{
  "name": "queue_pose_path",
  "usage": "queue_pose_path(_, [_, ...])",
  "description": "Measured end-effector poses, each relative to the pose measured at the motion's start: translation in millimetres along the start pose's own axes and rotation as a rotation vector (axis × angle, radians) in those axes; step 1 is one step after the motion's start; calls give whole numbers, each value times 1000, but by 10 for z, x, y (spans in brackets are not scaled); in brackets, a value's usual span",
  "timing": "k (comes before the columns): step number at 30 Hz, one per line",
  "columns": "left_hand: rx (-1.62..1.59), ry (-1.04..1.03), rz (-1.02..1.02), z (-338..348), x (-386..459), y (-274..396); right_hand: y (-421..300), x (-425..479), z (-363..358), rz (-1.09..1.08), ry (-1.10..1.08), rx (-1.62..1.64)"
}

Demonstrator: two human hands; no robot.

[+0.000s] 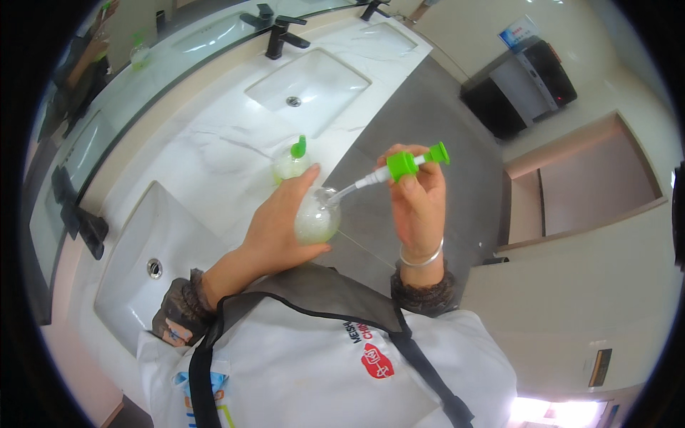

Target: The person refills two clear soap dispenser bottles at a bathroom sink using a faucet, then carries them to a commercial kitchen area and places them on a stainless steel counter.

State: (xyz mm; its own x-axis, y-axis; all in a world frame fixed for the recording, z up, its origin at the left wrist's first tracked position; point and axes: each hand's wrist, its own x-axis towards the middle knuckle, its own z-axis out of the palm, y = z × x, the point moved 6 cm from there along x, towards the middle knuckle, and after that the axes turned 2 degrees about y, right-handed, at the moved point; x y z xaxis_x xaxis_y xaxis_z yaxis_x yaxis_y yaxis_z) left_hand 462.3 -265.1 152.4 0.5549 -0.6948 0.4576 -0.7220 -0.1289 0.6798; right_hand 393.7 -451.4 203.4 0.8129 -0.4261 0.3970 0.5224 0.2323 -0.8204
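Note:
My left hand (275,222) holds a clear, rounded bottle (317,218) with foamy, pale green liquid inside. Between the thumb and fingers of my right hand (420,190) is a green pump top (402,165) with a white stem. The tip of its clear tube is at the bottle's open neck, and I cannot tell how far in it reaches. A second bottle (284,165), with a green pump head, stands on the marble-patterned counter beyond my left hand. A silver-coloured bangle circles my right wrist.
One white sink (134,273) lies at the left, another sink (316,80) farther along the counter (214,144). Behind it stands a black faucet (281,37). A mirror runs along the wall side. Grey floor tiles show past the counter edge, and a black-and-grey wall unit (522,88) hangs at the right.

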Motion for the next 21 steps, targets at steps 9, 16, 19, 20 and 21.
queue_pose_path(9, [-38, 123, 38, -74, 94, 78, 72, 244, -298, 75, 69, 203])
queue_pose_path(16, [-3, 47, 7, -117, 321, 265, -12, 329, -442, 33, 65, 282])
queue_pose_path(19, [17, 24, 49, -188, 454, 465, -28, 406, -521, 104, 72, 420])
queue_pose_path(20, [26, 25, 80, -207, 500, 539, -32, 429, -546, 124, 80, 470])
queue_pose_path(21, [27, 33, 103, -223, 528, 603, -23, 439, -567, 146, 90, 522])
